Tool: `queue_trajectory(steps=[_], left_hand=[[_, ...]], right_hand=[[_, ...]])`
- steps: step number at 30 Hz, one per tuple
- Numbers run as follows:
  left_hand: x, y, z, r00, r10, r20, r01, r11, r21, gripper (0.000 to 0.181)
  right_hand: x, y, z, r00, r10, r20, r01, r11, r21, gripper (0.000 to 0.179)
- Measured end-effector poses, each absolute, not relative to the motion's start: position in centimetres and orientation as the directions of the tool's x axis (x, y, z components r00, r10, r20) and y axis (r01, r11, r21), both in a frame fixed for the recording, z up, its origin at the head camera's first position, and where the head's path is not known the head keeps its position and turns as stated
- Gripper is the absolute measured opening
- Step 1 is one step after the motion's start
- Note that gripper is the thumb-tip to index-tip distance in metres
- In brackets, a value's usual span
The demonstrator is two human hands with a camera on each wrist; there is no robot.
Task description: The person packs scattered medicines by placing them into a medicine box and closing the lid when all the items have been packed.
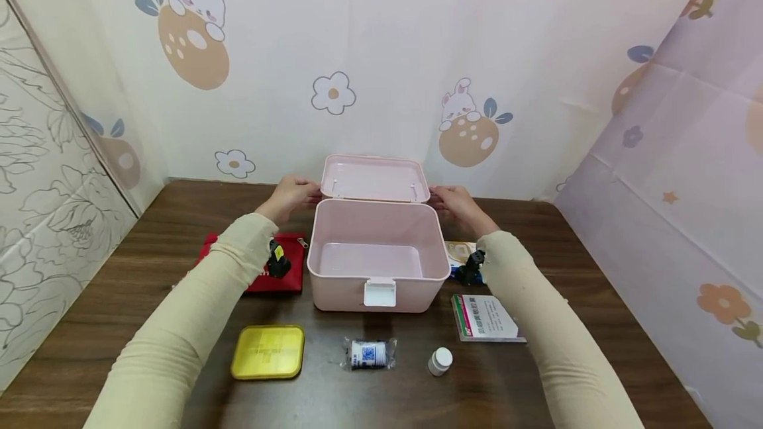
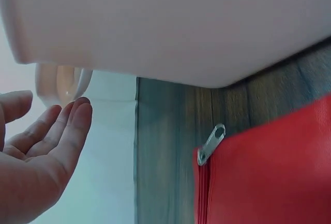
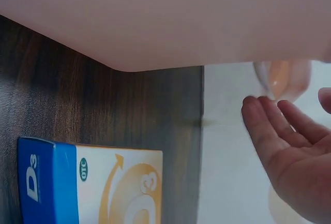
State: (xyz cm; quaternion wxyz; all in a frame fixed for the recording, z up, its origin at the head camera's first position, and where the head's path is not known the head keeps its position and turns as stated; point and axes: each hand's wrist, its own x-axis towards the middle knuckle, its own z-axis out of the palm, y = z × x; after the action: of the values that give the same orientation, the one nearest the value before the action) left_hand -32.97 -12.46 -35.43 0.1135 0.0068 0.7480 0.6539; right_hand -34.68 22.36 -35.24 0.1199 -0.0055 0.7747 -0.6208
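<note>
A pink lidded storage box (image 1: 340, 294) stands on the table, its lid (image 1: 377, 179) swung back behind it and a white latch (image 1: 379, 293) at the front. Nothing lies inside. At the lid's left edge is my left hand (image 1: 290, 197); in the left wrist view its extended fingers reach the lid's rim (image 2: 47, 85), thumb apart. Opposite it, my right hand (image 1: 460, 206) is at the lid's right edge. The right wrist view has those fingertips close under the rim (image 3: 297, 81), the thumb spread away. Whether the fingertips press on the lid is hard to tell.
Left of the box lies a red zipped pouch (image 1: 289, 277), partly under the left sleeve. A yellow case (image 1: 268, 352), a wrapped roll (image 1: 368, 354) and a white bottle (image 1: 440, 361) lie in front. To the right are a medicine box (image 1: 489, 318) and a D3 carton (image 3: 124, 182).
</note>
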Motion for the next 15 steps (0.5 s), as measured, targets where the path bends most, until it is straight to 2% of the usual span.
queue_trajectory(steps=[6,15], left_hand=[[-30.7,-14.8,-34.9,-0.981,0.159,-0.108,-0.082,0.159,0.984,0.044],[-26.3,-19.0,-34.5,-0.980,0.157,-0.121,-0.066,0.319,0.946,0.052]], right_hand=[[-33.5,22.2,-34.2,-0.956,-0.221,-0.193,0.120,0.305,-0.945,0.050],[-30.3,22.7,-32.6,-0.956,-0.247,-0.159,0.049,0.400,-0.915,0.051]])
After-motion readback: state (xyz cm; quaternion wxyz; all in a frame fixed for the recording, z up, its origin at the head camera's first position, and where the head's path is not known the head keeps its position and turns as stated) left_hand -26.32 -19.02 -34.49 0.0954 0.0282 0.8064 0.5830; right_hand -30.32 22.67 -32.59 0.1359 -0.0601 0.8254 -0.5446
